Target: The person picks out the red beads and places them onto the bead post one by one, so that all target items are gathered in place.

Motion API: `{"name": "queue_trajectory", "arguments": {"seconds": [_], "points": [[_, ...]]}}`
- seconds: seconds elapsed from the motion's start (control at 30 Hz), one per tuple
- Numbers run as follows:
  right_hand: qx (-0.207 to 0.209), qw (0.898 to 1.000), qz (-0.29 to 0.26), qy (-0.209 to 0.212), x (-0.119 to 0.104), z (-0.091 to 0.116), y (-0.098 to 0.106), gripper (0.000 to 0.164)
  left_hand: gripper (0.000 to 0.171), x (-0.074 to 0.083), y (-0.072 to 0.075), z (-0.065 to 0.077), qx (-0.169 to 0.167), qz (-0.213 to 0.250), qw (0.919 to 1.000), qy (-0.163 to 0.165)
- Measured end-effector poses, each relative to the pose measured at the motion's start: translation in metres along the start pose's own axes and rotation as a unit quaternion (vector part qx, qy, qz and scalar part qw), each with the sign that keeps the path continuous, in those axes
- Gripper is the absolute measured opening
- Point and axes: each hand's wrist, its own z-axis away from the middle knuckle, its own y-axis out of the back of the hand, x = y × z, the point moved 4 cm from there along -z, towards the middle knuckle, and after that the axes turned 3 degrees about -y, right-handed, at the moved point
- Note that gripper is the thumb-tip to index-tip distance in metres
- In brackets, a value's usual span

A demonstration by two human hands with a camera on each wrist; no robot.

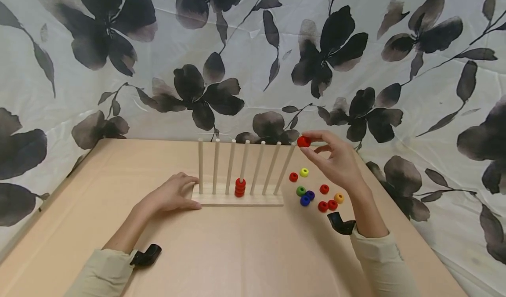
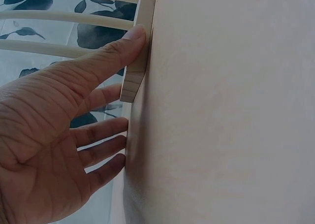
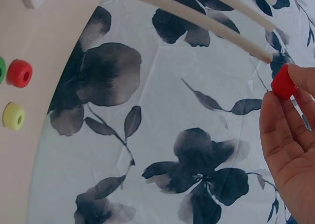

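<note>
Red bead [image 1: 303, 141], held up in the air, just beside the top of the rightmost peg [image 1: 284, 168] and, as far as visible, not threaded on it. Probably very light, hard and not fragile; smooth and rounded, therefore perhaps a little slippery and ready to roll away if dropped. Best to take by the round side, at two opposite places, and to leave both ends of the hole free.

Right hand [image 1: 336, 158]: pinching this bead with the tips of thumb and forefinger, in a narrow grip, opened only as wide as the bead itself. Loose beads [image 1: 324, 189] in several colours, lying below on the table [image 1: 245, 253].

Wooden base [image 1: 221, 200] with seven thin pegs [image 1: 215, 167]: standing on the table, likely stiff and light too, so easy to push aside without support. Good to hold at the end, away from the pegs.

Left hand [image 1: 170, 194]: gripping the left end of this base, with thumb at the front edge and forefinger behind, in a span only as wide as the base. Short stack of red beads [image 1: 240, 188] around the fourth peg [image 1: 244, 163], resting low at the base.
</note>
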Motion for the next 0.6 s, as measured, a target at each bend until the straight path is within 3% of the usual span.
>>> {"name": "queue_trajectory", "arguments": {"seconds": [0.6], "points": [[-0.007, 0.999, -0.022, 0.044, -0.03, -0.009, -0.012, 0.041, 0.078, -0.004, -0.001, 0.001, 0.005, 0.0, 1.0, -0.007]]}}
